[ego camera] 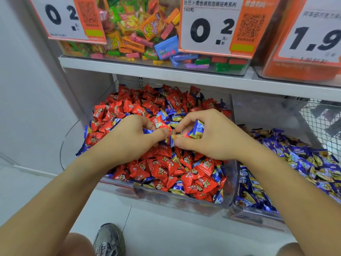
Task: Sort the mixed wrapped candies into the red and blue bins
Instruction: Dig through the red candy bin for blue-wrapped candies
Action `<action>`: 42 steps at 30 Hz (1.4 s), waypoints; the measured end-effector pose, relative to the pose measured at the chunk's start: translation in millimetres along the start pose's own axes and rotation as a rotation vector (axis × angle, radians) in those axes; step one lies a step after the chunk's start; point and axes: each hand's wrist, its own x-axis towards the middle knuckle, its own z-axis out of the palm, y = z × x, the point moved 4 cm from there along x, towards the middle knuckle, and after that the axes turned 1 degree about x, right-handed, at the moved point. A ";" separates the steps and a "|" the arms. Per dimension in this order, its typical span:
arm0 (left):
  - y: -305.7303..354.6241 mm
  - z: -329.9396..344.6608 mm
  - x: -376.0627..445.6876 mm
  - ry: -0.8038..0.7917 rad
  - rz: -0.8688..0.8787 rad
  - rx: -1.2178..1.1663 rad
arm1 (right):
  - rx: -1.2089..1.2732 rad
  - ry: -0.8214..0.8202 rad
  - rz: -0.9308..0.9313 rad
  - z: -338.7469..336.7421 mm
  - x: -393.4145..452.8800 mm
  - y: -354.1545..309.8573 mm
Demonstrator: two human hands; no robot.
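Hands over the mixed candy bin (177, 199).
We see our left hand (127, 137) curled around blue candies (147, 131) above the red pile (166, 169); our right hand (212, 137) pinches blue wrappers (196, 127); the blue-filled bin (258, 212) sits just beside.

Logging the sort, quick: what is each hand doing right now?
Left hand: fingers curled, pinching a blue candy.
Right hand: gripping several blue-and-gold candies.
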 end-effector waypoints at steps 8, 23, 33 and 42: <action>0.5 -4.3 -5.6 0.145 0.086 0.083 | 0.118 0.188 -0.039 -14.7 1.0 1.0; 6.7 -5.9 -14.0 0.216 0.094 0.116 | -0.455 -0.140 -0.061 19.7 1.4 -4.1; 10.0 4.4 -15.7 0.135 -0.078 -0.246 | -0.272 -0.025 -0.087 5.8 -11.4 -1.8; 93.2 56.6 -23.6 -0.361 -0.051 -0.186 | 0.230 0.113 0.272 -62.4 -75.2 64.7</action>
